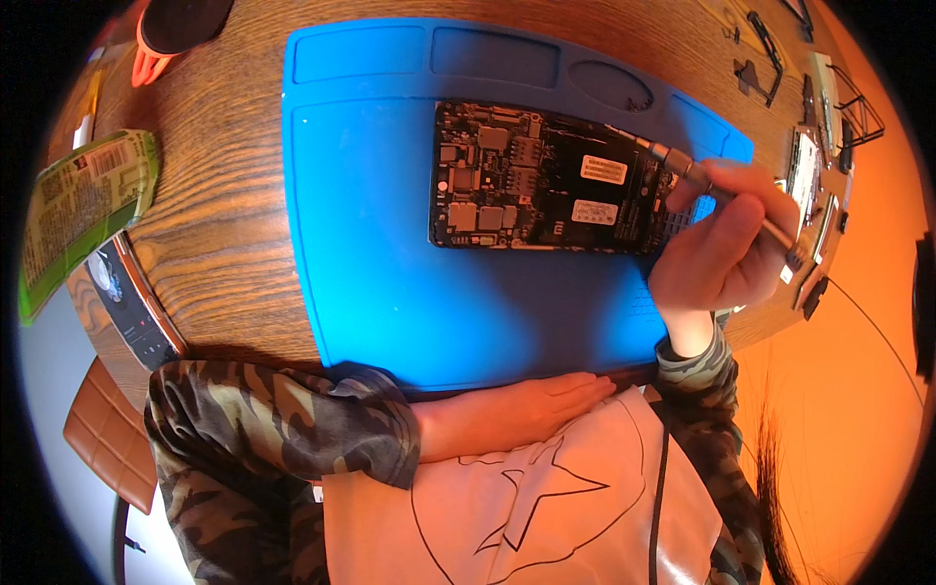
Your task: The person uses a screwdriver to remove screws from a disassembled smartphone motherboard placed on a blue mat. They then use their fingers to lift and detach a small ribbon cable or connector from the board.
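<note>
One screwdriver (673, 158) is pinched in the right hand (721, 252) over an opened phone (546, 177) on a mat (370, 253); the left hand (541, 411), fingers outstretched, is near its edge.

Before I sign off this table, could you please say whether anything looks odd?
Only the opened phone on the blue mat stands out: its back cover is off, baring the circuit board. I see no spill.
</note>
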{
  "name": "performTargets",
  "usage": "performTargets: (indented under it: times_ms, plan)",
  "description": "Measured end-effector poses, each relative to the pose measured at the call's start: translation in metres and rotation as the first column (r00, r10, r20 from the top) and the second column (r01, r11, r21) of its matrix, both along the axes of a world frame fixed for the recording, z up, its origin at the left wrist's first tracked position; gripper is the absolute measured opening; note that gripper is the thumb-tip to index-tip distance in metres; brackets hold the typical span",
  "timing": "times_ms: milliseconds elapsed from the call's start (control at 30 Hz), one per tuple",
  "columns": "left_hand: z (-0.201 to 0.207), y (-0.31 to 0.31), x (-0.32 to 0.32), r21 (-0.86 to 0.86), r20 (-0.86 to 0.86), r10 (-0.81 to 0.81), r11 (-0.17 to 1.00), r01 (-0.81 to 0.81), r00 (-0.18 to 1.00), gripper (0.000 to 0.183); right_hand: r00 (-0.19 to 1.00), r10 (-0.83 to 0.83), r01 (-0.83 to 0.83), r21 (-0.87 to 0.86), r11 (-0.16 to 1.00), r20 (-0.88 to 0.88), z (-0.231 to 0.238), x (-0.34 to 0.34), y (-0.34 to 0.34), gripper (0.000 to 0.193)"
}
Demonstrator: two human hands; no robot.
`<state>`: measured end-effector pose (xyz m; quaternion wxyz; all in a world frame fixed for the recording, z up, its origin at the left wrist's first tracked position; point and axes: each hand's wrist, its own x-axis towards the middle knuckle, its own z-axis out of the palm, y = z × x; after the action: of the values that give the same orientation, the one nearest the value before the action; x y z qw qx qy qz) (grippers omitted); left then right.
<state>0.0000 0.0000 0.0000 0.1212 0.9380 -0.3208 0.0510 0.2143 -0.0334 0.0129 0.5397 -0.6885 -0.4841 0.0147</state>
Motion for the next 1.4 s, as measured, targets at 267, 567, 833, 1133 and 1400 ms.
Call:
performTargets:
  times_ms: [267,567,833,1133,1400]
  plan:
    - [0.002,0.0,0.006,-0.045,-0.011,-0.017,0.999,0.016,1.0,0.056,0.999,0.028,-0.022,0.174,0.985,-0.035,-0.01,0.01,0.023,0.016]
    - [0.004,0.002,0.016,-0.024,0.017,-0.041,0.999,0.041,0.999,0.056,0.999,0.022,-0.019,0.141,0.99,-0.023,-0.004,0.022,0.027,0.016]
    - [0.0,0.001,0.012,-0.05,0.013,-0.032,0.998,0.033,0.999,0.055,0.999,-0.012,0.007,0.113,0.994,0.038,-0.003,0.016,0.029,0.022]
    - [-0.007,0.007,-0.003,-0.039,0.017,-0.028,0.999,0.028,0.999,0.055,0.991,-0.051,0.04,0.089,0.995,0.122,-0.012,-0.001,0.036,0.031]
    - [-0.007,0.003,-0.003,-0.039,0.016,-0.031,0.999,0.032,0.999,0.054,0.989,-0.085,0.078,0.061,0.995,0.122,-0.011,0.0,0.032,0.03]
